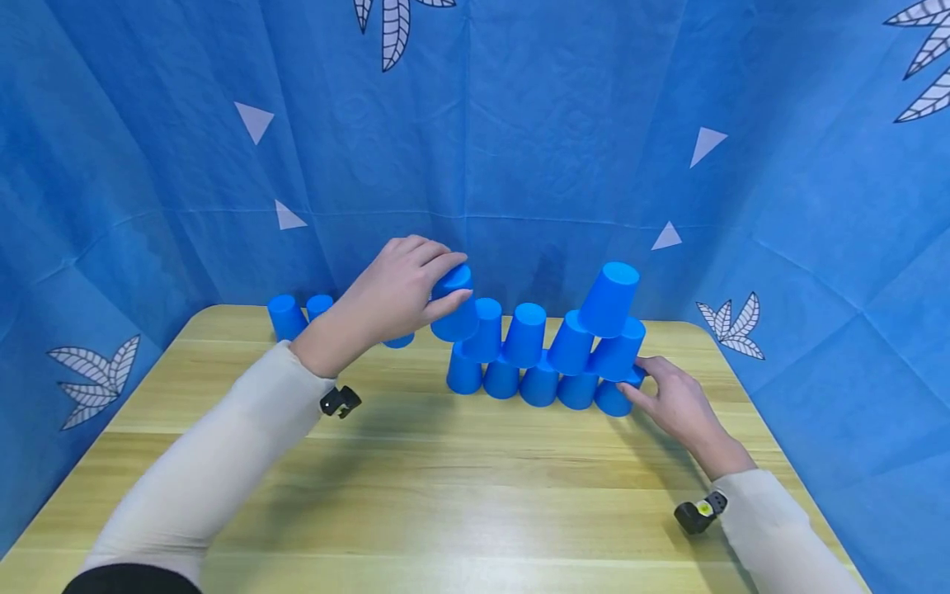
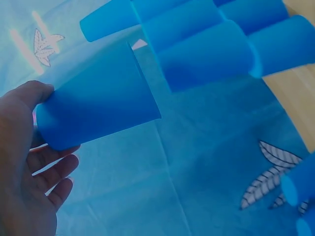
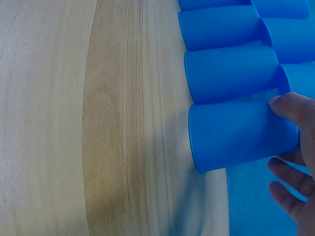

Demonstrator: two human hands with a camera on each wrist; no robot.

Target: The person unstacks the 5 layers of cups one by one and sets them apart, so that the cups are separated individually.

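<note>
My left hand point(image 1: 404, 289) grips an upside-down blue cup point(image 1: 456, 309) near its base, thumb on one side and fingers on the other. In the left wrist view a gap separates this held cup point(image 2: 98, 103) from the stacked cups point(image 2: 206, 59). A bottom row of several inverted cups point(image 1: 538, 386) carries a second row point(image 1: 525, 337). One single cup point(image 1: 610, 299) tops the right end. At the lower right, my right hand point(image 1: 679, 404) pinches the end cup point(image 3: 236, 135) of the bottom row between thumb and fingers.
Two more inverted cups, a left one point(image 1: 286, 318) and its neighbour point(image 1: 320, 305), stand at the table's back left. Another cup point(image 1: 399, 341) shows partly beneath my left hand. Blue cloth point(image 1: 519, 124) hangs behind the wooden table point(image 1: 460, 495).
</note>
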